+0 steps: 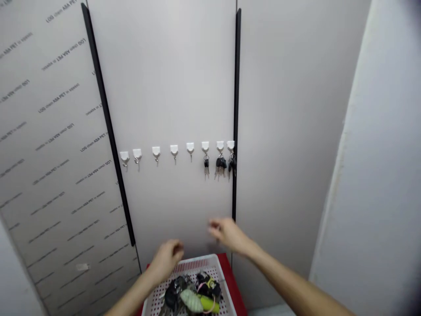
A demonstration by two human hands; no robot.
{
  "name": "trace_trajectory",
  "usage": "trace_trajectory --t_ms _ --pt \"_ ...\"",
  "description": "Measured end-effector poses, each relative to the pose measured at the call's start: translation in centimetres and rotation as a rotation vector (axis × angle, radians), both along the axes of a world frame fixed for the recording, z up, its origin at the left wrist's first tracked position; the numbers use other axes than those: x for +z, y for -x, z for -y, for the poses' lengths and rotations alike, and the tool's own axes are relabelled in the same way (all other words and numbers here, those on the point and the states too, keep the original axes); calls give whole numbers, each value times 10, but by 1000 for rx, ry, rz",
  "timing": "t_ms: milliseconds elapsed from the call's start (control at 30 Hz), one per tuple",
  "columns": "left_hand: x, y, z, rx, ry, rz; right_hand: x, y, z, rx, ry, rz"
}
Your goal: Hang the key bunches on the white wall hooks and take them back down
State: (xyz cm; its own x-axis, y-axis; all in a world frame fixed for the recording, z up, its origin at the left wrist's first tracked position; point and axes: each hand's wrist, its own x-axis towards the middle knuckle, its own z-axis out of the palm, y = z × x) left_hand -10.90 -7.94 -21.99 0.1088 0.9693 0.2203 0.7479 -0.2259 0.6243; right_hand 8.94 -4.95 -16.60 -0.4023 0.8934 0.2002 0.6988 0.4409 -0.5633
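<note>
Over the back left of a white perforated basket [225, 285], my left hand [166, 260] hangs with loosely bent fingers and a small gap at the thumb. Nothing shows in it. My right hand [229, 235] is higher, in front of the pale door panel, its fingertips blurred but apart and holding nothing I can see. In the basket lies a heap of keys and key rings [174, 294] with a pale green quilted piece [191, 301] and a yellow-green piece [209, 303]. Black-headed keys [206, 163] hang from the right-hand hooks, above my right hand.
Several white adhesive hooks [174, 150] form a row across the door panel [177, 87]. Long black handles [105, 109] run down both its sides. The basket stands on something red [232, 281]. A white wall [378, 175] rises at the right.
</note>
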Motion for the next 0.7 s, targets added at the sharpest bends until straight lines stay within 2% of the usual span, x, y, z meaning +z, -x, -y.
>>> trace_trajectory --t_ms 100,167,233,300,433,500,600,700 --pt "70 -31 -34 23 -162 104 57 -16 -29 -291 -416 -268" --pt "114 -57 -58 79 -275 185 87 -21 -48 -422 -546 -279" --pt "144 -80 -79 154 -310 241 105 -21 -61 -485 -574 -215" --pt "160 -96 -95 214 -314 244 112 -19 -69 -503 -543 -149" --pt "171 -101 -103 263 -325 236 115 -19 -75 -520 -485 -141" --pt "180 -96 -99 234 -390 264 123 -21 -75 -529 -517 -165" --pt "201 -88 -91 187 -490 293 144 -23 -73 -552 -611 -196" --pt "218 -84 -86 103 -483 315 164 -26 -69 -598 -675 -169"
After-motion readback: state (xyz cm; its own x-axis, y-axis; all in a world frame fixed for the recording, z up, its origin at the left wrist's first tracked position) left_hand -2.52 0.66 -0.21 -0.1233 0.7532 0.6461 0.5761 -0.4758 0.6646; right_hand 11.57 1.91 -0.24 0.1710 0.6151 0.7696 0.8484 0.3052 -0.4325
